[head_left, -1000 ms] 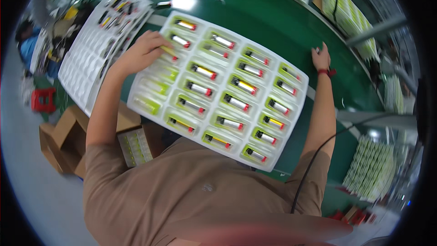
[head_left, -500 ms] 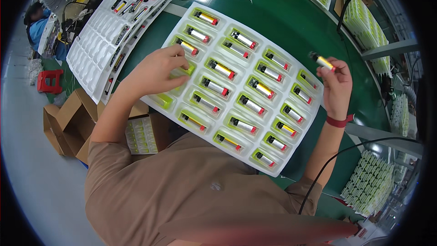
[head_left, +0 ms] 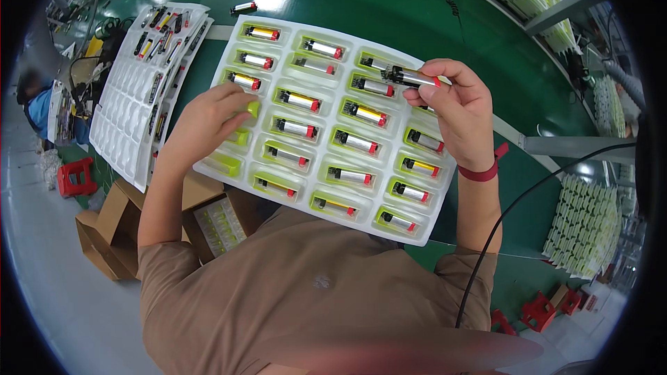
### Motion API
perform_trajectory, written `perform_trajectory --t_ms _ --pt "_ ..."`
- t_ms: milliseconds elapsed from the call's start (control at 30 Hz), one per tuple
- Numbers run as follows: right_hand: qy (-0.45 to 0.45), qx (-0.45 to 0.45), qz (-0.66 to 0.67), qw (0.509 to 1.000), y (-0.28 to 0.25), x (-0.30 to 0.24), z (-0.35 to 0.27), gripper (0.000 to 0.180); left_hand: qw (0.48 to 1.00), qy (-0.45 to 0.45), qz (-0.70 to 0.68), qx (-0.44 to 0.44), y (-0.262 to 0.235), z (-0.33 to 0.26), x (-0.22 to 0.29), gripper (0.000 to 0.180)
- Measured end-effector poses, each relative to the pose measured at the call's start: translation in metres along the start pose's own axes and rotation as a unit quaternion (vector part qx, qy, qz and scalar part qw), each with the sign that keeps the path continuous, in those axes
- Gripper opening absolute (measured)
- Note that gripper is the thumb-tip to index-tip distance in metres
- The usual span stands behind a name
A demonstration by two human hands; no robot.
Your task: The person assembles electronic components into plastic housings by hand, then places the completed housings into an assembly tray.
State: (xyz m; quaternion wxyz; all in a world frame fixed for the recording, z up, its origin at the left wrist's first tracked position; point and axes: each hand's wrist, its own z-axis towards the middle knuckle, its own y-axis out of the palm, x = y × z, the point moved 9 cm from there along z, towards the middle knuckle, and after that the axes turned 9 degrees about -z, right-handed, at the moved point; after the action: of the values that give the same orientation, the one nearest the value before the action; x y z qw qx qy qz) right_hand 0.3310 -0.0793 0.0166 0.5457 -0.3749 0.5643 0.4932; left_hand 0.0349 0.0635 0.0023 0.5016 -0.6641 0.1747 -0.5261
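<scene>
A white moulded tray (head_left: 425, 233) lies before me, its pockets holding yellow-green plastic pieces. Most of those pieces carry a small cylindrical battery part (head_left: 297, 100) with a red end, a black end and a silver or yellow body. My left hand (head_left: 208, 119) is at the tray's left side, thumb and fingers closed about a yellow-green plastic piece (head_left: 252, 107). Between the thumb and fingers of my right hand (head_left: 462, 107) is a silver battery part (head_left: 415, 78), raised over the tray's upper right pockets and hiding some of them.
Stacked white trays (head_left: 114, 107) with loose battery parts stand at left. Single parts (head_left: 243, 8) lie on the green table (head_left: 417, 10). An open cardboard box (head_left: 114, 229) is below left. A black cable (head_left: 528, 201) arcs past my right arm. More tray stacks (head_left: 583, 229) stand at right.
My right hand has brought the battery part left, from beside the tray to above it. My left hand stays at the same side of the tray. The whole view has shifted and turned slightly.
</scene>
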Motion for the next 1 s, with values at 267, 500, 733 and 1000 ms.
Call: perform_trajectory --t_ms 267,500,733,1000 --pt "-0.019 -0.039 0.025 0.999 0.040 -0.002 -0.013 0.022 0.718 -0.123 -0.669 0.145 0.000 0.019 -0.013 0.042" --pt "-0.102 -0.049 -0.028 0.993 0.087 -0.010 -0.016 0.023 0.512 -0.138 -0.845 -0.066 0.058 0.057 0.064 0.035" --pt "-0.164 0.002 -0.194 0.967 0.065 -0.013 -0.024 0.019 0.613 -0.161 -0.773 -0.030 0.083 0.059 0.045 0.022" --pt "-0.291 0.010 -0.485 0.825 0.076 -0.038 -0.037 0.020 0.632 -0.176 -0.754 -0.036 0.090 0.052 0.055 0.025"
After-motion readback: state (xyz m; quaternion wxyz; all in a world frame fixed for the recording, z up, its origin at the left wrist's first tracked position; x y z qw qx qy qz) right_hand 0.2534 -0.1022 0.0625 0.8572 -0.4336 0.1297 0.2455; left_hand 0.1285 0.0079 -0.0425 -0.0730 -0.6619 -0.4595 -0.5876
